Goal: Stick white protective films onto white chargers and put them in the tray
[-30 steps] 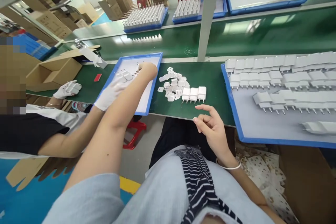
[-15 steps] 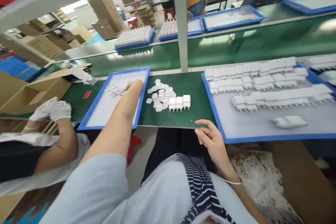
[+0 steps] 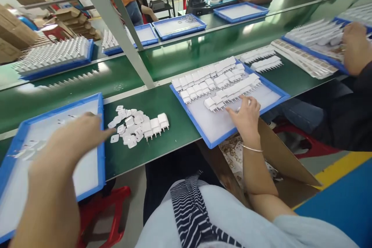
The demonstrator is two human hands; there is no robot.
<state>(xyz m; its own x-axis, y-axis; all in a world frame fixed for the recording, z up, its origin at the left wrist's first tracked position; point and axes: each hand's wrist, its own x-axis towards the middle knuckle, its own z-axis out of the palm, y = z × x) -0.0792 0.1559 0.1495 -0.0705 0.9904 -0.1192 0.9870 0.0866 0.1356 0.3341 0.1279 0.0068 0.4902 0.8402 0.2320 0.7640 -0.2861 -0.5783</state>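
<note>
My left hand (image 3: 77, 135), smeared by motion, is above the right side of the left blue tray (image 3: 102, 155). One digit stretches right towards a pile of flat white plastic pieces (image 3: 132, 122); whether the hand holds anything is unclear. Beside the pile stand a few white charger plugs (image 3: 156, 124), pins towards me. My right hand (image 3: 247, 115) is over the right blue tray (image 3: 197, 128), just in front of a row of white charger plugs (image 3: 232, 92). Its thumb and fingers are apart, around a small white part mostly hidden by the hand.
Further right, white plugs (image 3: 267, 63) lie beside stacked pale sheets (image 3: 305, 60), where a co-worker's hand (image 3: 356, 42) reaches into another tray. A slanted metal post (image 3: 128, 42) rises behind the bench. Below sits an open cardboard box (image 3: 279, 155). A red stool (image 3: 116, 209) is at lower left.
The view has turned right. My left hand has come from inside the left tray to near its right edge. My right hand has moved from the bench edge onto the right tray.
</note>
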